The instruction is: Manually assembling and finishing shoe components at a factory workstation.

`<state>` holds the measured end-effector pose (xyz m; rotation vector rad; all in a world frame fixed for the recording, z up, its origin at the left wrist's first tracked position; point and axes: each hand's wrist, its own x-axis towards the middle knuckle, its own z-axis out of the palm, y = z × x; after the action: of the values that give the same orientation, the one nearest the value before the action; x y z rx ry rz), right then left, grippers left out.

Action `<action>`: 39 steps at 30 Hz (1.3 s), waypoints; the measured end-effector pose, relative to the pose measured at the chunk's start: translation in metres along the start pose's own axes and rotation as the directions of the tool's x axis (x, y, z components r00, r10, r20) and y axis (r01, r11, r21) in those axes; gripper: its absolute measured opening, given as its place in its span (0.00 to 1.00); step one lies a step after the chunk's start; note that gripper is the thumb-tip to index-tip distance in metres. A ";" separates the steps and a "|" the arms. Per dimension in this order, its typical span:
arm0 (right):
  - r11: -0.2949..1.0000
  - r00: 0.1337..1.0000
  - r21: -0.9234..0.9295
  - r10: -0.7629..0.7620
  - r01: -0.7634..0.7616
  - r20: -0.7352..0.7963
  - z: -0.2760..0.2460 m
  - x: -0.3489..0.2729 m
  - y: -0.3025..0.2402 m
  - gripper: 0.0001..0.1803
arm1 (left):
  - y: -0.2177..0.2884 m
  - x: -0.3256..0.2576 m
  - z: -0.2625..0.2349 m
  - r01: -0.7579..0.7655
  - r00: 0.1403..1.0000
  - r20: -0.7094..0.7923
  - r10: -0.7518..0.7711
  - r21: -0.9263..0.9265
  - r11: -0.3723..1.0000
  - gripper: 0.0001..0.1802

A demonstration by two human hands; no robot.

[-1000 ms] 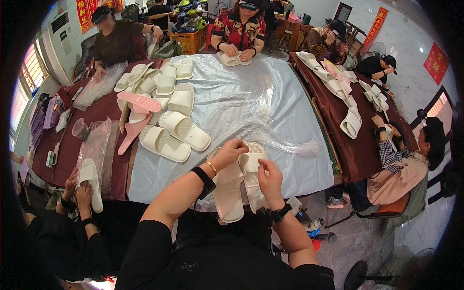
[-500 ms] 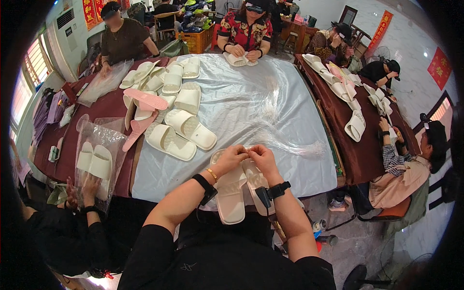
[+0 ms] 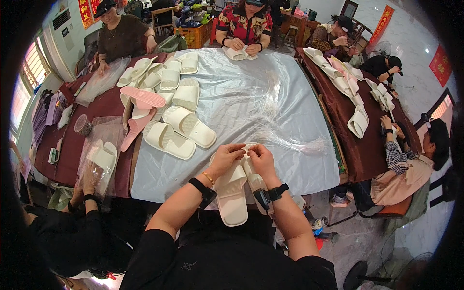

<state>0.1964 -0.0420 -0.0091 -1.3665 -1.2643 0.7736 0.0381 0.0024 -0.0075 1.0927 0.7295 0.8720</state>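
A pair of cream slippers (image 3: pixel 232 198) lies at the near table edge, under my hands and wrists. My left hand (image 3: pixel 228 158) is closed in a pinch over the far end of the pair. Close beside it, my right hand (image 3: pixel 261 159) is also pinched, its fingertips a small gap from the left ones. Whatever sits between the fingers is too small to make out. Beyond my right hand, a bundle of thin clear strands (image 3: pixel 302 145) is spread on the grey sheet. My right forearm partly hides the right slipper.
Cream slippers (image 3: pixel 181 133) and pink slippers (image 3: pixel 142 96) are heaped left of centre on the grey sheet (image 3: pixel 232 92). At left, a co-worker's hands hold slippers in a clear bag (image 3: pixel 99 140). Another table at right carries more slippers (image 3: pixel 357 121). Several people sit around.
My hands have drawn slightly apart, the left one shifting a little left. At left, the co-worker's bagged slippers have turned and shifted, and a round clear tub now shows behind the bag.
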 end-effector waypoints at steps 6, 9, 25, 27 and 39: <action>0.988 0.997 -0.133 -0.075 0.075 0.005 0.002 -0.004 -0.013 0.06 | -0.003 0.001 -0.001 0.019 1.000 -0.020 -0.019 -0.003 1.000 0.13; 0.987 0.997 -0.144 -0.080 0.077 -0.011 0.003 -0.005 -0.017 0.06 | -0.004 0.001 -0.001 0.023 0.999 -0.026 -0.024 -0.027 0.999 0.11; 0.945 0.985 -0.287 -0.169 0.155 -0.024 0.005 -0.006 -0.019 0.05 | -0.002 -0.002 -0.002 0.023 1.000 -0.016 -0.024 -0.029 0.999 0.08; 0.944 0.985 -0.290 -0.169 0.155 -0.021 0.005 -0.005 -0.019 0.05 | -0.002 -0.002 -0.002 0.007 1.000 -0.006 -0.007 -0.008 1.000 0.08; 0.992 0.994 -0.107 -0.080 0.072 -0.078 0.007 -0.010 -0.015 0.09 | 0.004 -0.007 0.006 -0.044 0.999 -0.016 0.047 0.173 0.984 0.08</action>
<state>0.1838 -0.0517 0.0019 -1.4108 -1.2989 0.5998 0.0389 -0.0053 -0.0018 1.2606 0.8107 0.8714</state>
